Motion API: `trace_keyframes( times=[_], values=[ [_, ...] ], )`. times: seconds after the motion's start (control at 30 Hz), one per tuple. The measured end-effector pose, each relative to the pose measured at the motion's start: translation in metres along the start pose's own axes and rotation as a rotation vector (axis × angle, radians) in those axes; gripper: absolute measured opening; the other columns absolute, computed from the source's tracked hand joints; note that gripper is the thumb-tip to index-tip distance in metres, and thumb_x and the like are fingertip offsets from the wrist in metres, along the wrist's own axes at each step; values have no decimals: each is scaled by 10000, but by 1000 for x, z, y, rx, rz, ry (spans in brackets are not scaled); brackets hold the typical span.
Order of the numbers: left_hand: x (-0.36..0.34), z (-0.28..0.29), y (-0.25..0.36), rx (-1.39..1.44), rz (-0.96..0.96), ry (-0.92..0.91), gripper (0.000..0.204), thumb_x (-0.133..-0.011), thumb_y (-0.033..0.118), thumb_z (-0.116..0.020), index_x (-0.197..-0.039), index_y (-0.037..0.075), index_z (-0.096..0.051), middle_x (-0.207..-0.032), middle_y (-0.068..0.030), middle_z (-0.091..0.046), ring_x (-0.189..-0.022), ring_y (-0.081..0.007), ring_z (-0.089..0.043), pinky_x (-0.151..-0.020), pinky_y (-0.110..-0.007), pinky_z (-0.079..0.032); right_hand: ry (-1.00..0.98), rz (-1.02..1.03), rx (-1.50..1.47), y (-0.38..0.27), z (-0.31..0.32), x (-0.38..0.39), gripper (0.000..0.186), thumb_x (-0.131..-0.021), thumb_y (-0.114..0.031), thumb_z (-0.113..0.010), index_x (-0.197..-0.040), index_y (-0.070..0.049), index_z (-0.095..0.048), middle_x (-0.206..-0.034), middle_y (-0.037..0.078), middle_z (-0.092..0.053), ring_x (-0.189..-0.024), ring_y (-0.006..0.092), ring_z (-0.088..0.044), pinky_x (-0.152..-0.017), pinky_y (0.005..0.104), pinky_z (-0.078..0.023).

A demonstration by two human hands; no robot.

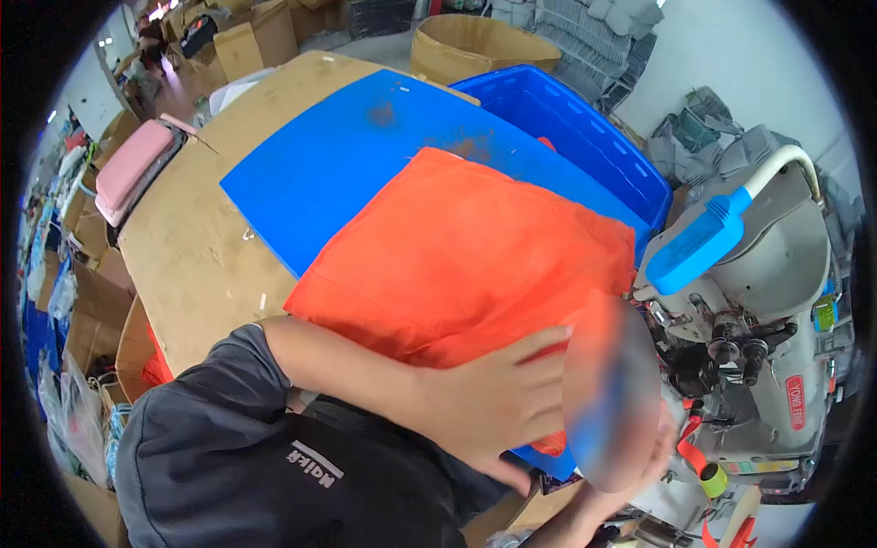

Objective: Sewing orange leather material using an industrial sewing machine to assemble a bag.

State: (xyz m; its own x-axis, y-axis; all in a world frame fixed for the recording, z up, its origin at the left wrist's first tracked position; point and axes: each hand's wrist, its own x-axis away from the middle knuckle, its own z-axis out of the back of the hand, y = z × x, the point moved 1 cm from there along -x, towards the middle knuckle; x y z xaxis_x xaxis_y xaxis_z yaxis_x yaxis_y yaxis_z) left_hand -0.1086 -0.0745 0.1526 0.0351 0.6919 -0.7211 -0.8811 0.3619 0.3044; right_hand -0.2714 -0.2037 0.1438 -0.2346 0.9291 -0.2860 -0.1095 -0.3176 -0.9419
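Observation:
A bright orange-red piece of cloth lies spread over a blue board and hangs toward me. My left hand reaches across to the right, with its fingers stretched out and apart against the cloth's near right part. Lower right, close to the sewing machine, is my right hand. A blurred oval patch covers most of it, so its fingers and anything in them are hidden. The cloth's right end also runs behind that blur, near the machine's needle area.
Beneath the cloth is the blue board on a tan table. A blue bin stands behind, and a light-blue scoop-shaped piece hangs on a pale curved arm. A pink case sits left; red tape hangs by the machine.

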Motion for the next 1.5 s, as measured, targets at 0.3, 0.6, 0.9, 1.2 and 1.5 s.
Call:
trace_keyframes(
  times=[0.3,0.6,0.9,1.2,1.5],
  values=[
    [23,-15,-14,-200,-214,256,255,-828,139,-568,-1007,-17,-664,-1023,-140,-653,-892,-240,-636,-838,-378,-516,114,-231,-115,-26,49,-87,320,-954,-424,-589,-800,-162,-489,-548,-86,-332,-416,23,-253,-381,210,-163],
    [19,-14,-18,-214,-262,234,249,-846,128,-562,-1021,-17,-666,-1009,-124,-659,-806,-197,-626,-766,-342,-500,-180,-389,-251,-22,71,-102,245,-910,-307,-680,-832,-123,-539,-528,-83,-334,-363,12,-227,-314,204,-144],
    [14,-20,-7,-200,-254,222,239,-842,130,-565,-993,-26,-664,-1012,-133,-651,-793,-200,-611,-779,-349,-506,-137,-233,-275,-3,84,-130,211,-940,-295,-638,-880,-103,-576,-614,-76,-415,-431,-5,-294,-355,199,-182],
    [17,-11,-2,-322,-378,77,248,-807,152,-573,-939,-35,-668,-1013,-145,-649,-817,-217,-604,-819,-359,-513,-356,-255,-298,7,-30,9,310,-988,-246,-538,-1152,8,-606,-1005,85,-678,-900,131,-637,-822,259,-497],
    [22,-9,-8,-315,-222,78,323,-786,200,-581,-1004,-29,-650,-1129,-164,-630,-986,-266,-618,-889,-379,-504,-281,-258,-600,11,-75,10,300,-967,-156,-584,-1202,32,-576,-1121,114,-660,-950,136,-630,-858,268,-507]
  ],
)
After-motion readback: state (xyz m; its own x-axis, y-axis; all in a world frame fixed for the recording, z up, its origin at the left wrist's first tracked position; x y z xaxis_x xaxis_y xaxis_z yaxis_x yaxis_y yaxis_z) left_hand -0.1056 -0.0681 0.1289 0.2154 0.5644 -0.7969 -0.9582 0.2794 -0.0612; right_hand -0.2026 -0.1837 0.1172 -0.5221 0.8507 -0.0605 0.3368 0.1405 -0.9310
